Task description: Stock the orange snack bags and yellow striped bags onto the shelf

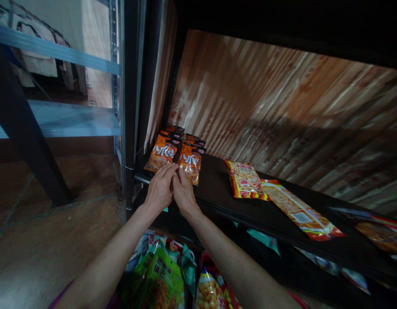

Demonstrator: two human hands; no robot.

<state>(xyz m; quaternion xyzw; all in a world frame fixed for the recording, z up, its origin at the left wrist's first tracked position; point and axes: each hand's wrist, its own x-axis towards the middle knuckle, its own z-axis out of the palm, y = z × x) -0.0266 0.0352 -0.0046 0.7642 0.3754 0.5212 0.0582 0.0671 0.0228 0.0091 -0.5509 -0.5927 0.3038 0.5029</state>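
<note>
My left hand (160,187) and my right hand (183,192) meet at the front edge of a dark shelf (217,189), fingers together against the bottom of an orange snack packet (189,163). A second orange packet (162,153) stands just left of it, with more of the same packets (185,138) lined up behind both. Both hands look closed on the front packet's lower edge, though the exact grip is partly hidden.
Two flat red and yellow snack bags (245,179) (299,210) lie further right on the shelf, another bag (381,231) at the far right. Green and red snack bags (162,279) sit below. A blue-grey metal rack (56,116) stands to the left over brown floor.
</note>
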